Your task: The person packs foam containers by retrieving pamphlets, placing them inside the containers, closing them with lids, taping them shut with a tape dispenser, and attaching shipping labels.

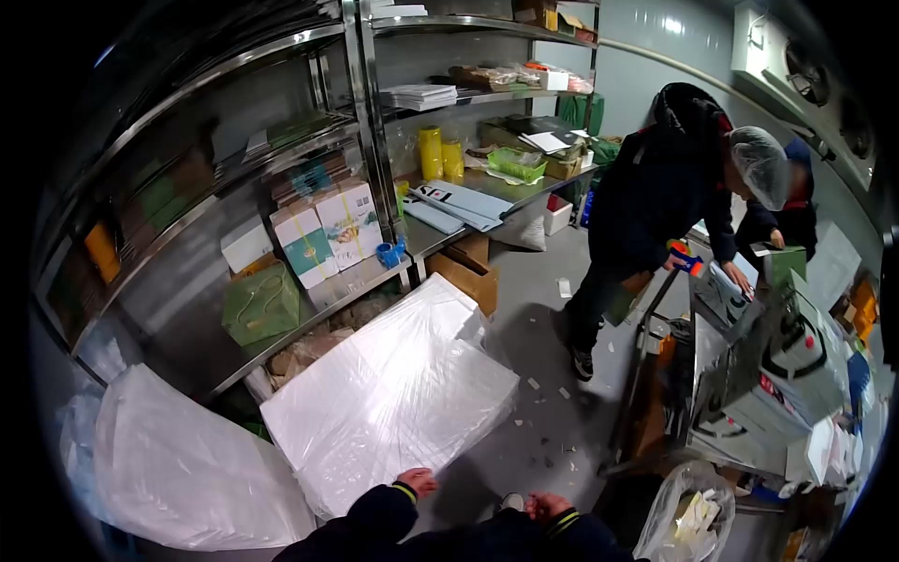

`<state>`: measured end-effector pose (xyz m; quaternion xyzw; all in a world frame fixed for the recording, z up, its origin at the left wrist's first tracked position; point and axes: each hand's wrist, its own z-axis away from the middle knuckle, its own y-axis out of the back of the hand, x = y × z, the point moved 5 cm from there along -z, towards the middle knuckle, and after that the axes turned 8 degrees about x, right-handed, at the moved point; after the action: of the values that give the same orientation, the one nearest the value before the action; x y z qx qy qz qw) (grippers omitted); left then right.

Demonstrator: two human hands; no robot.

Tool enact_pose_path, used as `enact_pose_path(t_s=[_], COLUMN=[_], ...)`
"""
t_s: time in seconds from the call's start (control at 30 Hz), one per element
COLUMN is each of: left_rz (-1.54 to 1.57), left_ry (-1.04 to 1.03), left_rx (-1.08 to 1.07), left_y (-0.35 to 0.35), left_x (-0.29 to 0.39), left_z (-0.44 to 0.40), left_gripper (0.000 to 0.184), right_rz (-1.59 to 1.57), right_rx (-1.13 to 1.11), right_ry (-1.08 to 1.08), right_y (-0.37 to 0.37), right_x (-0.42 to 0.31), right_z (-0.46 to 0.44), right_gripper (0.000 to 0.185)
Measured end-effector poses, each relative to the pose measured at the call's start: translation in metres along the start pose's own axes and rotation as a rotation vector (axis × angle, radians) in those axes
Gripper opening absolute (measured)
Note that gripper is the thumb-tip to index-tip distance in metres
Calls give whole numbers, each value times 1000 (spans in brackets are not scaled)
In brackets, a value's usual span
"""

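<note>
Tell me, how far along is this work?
Done: the large white block looks wrapped in clear film. In hand: left hand and right hand look empty; another person holds an orange and blue tape dispenser. Remaining, probably: sweeping small white scraps off grey floor.

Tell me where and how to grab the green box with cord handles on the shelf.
Probably best by the cord handles of the green box, from above at the open front of the shelf: the loops lie across its visible face.
</note>
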<state>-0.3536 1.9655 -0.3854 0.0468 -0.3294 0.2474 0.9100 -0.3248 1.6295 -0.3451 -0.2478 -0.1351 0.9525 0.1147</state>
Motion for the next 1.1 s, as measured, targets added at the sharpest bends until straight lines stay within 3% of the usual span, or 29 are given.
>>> enact_pose_path(t_s=[0.03, 0.07, 0.17, 0.27, 0.33, 0.37, 0.4, 0.43, 0.47, 0.5, 0.57, 0.6, 0.63, 0.77, 0.8, 0.83, 0.87, 0.9, 0.93, 0.97, 1.03, 1.1], left_rz=[51, -320, -86, 20, -61, 65, 127, 187, 286, 269, 241, 303, 121, 150, -46, -237, -377, -289, -198, 115, 252, 167], left_ry=[56, -14, 179, 247, 165, 156, 160, 153, 174, 154, 184, 338, 122, 121, -166, -455, -702, -657, -615, -283, -262, -455], left_rx=[-60, -252, -258, -96, 7, -100, -21, 55, -92, 70, 96, 187, 98, -126, -192, -252, -278, -258, -237, -180, -271, -334], left_y=[-23, -35, -80, -78, -69, -55, -52, -49, -40, -49, -72, -91, -116, -180, -196, -216, -239, -260, -282, -304, -355, -410], left_x=[-7, -21, 0, 50, 77, 78, 84, 95, 90, 105, 132, 155, 183, 251, 274, 294, 319, 345, 371, 377, 404, 433], left_z=[-10, -45, -11, -16, -32, -59, -69, -84, -125, -131, -160, -166, -167, -230, -251, -263, -270, -274, -277, -281, -289, -279], left_gripper=[34, 36, 35, 37, 37, 37, 36, 35, 34, 33, 33, 35, 39, 45, 45, 44, 41, 39, 37, 35, 33, 30], right_rz=[-59, -105, -47, 21, 60, 65, 113, 57, 127, 198, 202, 192, 180, 290, 292, 767, 1023, 1239, 765, 286, 336, 344], right_rx=[39, -46, -16, -44, -132, -177, -292, -246, -231, -207, -173, -164, -164, -32, -32, -187, -288, -354, -277, -188, -181, -158], right_ry=[-8, -66, 17, 78, 80, 62, 141, 42, 39, 32, 30, 50, 79, 47, 56, 543, 760, 1017, 603, 194, 216, 226], right_y=[4, 2, -27, -78, -101, -112, -126, -135, -145, -149, -149, -153, -157, -127, -120, -123, -126, -127, -128, -130, -155, -180], right_x=[-19, -40, -114, -181, -208, -219, -235, -242, -259, -275, -308, -328, -349, -401, -412, -437, -449, -460, -481, -493, -546, -599], right_z=[-16, -32, -43, -53, -84, -102, -112, -126, -140, -147, -153, -155, -158, -230, -268, -302, -313, -323, -345, -364, -393, -407], right_gripper=[23, 21, 23, 21, 20, 20, 19, 20, 20, 20, 20, 20, 21, 26, 26, 24, 22, 22, 21, 21, 21, 22])
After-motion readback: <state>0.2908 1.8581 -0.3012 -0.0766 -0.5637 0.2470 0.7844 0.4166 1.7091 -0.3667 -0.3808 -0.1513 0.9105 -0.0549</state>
